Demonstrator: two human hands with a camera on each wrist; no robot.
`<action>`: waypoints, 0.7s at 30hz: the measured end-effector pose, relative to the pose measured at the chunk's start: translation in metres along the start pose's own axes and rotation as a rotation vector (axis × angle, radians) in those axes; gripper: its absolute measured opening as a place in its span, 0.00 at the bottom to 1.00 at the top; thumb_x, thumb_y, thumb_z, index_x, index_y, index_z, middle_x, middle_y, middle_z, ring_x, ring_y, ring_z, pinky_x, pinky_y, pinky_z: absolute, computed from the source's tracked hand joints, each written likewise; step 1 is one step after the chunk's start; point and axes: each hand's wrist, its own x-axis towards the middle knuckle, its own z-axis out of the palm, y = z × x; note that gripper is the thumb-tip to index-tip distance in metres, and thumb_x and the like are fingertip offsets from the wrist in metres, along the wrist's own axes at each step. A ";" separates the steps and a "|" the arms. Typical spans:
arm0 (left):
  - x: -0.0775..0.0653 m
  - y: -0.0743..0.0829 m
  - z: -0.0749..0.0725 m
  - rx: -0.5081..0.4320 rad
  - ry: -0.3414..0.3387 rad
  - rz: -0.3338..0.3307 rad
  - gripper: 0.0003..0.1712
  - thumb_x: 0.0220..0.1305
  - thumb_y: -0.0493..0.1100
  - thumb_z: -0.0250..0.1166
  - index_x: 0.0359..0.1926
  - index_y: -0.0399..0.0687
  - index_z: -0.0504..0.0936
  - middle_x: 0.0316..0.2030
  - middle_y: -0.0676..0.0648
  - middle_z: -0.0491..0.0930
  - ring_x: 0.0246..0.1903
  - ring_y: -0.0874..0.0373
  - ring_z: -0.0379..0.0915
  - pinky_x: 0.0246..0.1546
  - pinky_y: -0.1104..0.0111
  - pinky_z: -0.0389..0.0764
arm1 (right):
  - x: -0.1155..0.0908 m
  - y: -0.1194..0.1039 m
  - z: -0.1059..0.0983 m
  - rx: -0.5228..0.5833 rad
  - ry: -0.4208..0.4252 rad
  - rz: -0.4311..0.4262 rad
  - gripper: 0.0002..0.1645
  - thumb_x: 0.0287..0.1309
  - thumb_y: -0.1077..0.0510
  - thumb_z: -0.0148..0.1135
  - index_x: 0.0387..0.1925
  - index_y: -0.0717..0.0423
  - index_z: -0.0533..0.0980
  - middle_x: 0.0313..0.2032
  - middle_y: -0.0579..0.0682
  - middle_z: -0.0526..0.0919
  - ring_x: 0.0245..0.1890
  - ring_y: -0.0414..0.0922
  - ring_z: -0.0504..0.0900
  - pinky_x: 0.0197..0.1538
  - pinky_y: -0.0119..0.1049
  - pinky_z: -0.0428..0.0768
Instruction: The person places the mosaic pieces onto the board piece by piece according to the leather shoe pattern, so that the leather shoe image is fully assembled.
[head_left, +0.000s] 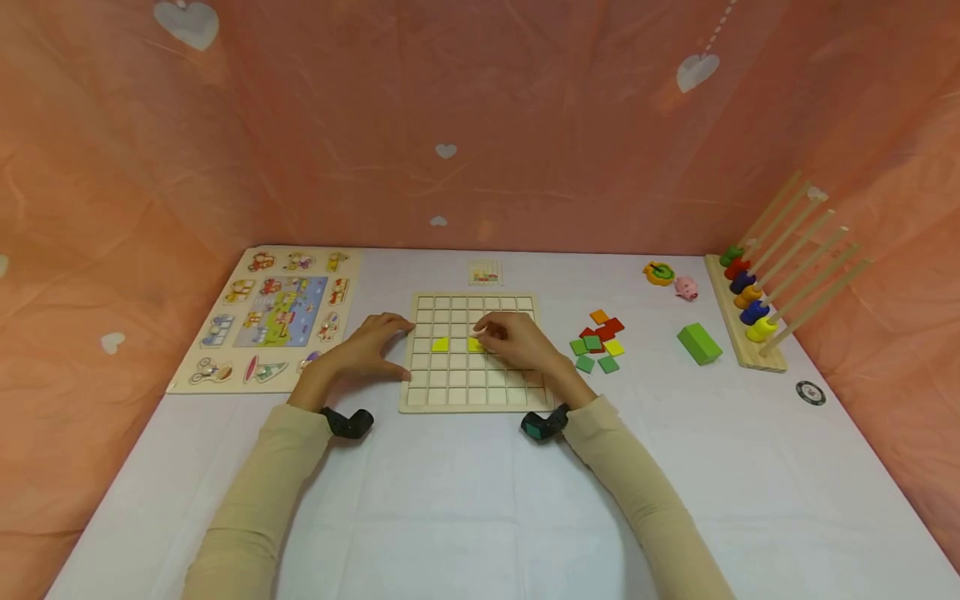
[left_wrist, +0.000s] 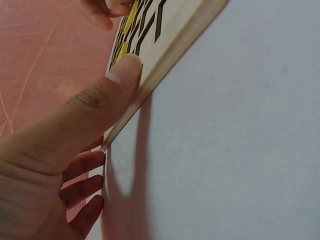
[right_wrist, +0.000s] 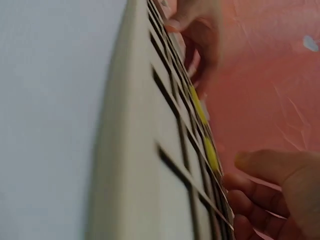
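In the head view a wooden grid board (head_left: 480,398) lies on the table. One yellow square tile (head_left: 440,344) sits in its grid, and a second yellow tile (head_left: 474,345) is partly hidden by my right hand (head_left: 513,340). The right fingers are loosely curled just over that second tile; the right wrist view shows nothing between thumb and fingers. My left hand (head_left: 369,348) is spread along the board's left edge. In the left wrist view its thumb (left_wrist: 125,72) rests on the rim, with the other fingers lower down by the side.
Loose red, green, orange and yellow tiles (head_left: 609,363) lie right of the board. Beyond are a green block (head_left: 700,343), a pink pig (head_left: 686,288) and a peg stand (head_left: 763,360). A picture puzzle (head_left: 180,379) lies left, a small pattern card (head_left: 486,272) behind.
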 end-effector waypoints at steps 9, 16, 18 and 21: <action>-0.001 0.002 0.000 -0.009 0.018 0.025 0.48 0.46 0.53 0.73 0.63 0.34 0.64 0.62 0.34 0.60 0.62 0.38 0.51 0.62 0.45 0.54 | -0.024 0.028 -0.040 -0.022 0.131 0.086 0.11 0.58 0.61 0.60 0.42 0.60 0.80 0.35 0.52 0.82 0.32 0.45 0.77 0.36 0.36 0.75; 0.001 0.001 0.000 0.006 -0.009 -0.019 0.47 0.47 0.50 0.73 0.64 0.36 0.63 0.64 0.35 0.59 0.64 0.39 0.49 0.64 0.47 0.52 | -0.048 0.056 -0.073 -0.099 0.248 0.144 0.11 0.55 0.63 0.63 0.41 0.63 0.80 0.34 0.58 0.81 0.34 0.50 0.79 0.38 0.41 0.77; 0.000 0.002 0.000 0.009 -0.008 -0.018 0.47 0.47 0.50 0.73 0.64 0.36 0.64 0.64 0.35 0.59 0.64 0.39 0.49 0.64 0.47 0.52 | -0.055 0.062 -0.080 -0.113 0.278 0.177 0.12 0.55 0.63 0.63 0.41 0.64 0.80 0.35 0.60 0.80 0.35 0.52 0.78 0.40 0.44 0.77; 0.000 0.003 -0.001 0.008 -0.007 -0.015 0.47 0.46 0.49 0.74 0.64 0.36 0.64 0.63 0.35 0.59 0.64 0.39 0.50 0.64 0.47 0.53 | -0.063 0.067 -0.089 -0.120 0.321 0.237 0.13 0.55 0.63 0.64 0.42 0.66 0.79 0.37 0.62 0.79 0.37 0.54 0.77 0.43 0.47 0.76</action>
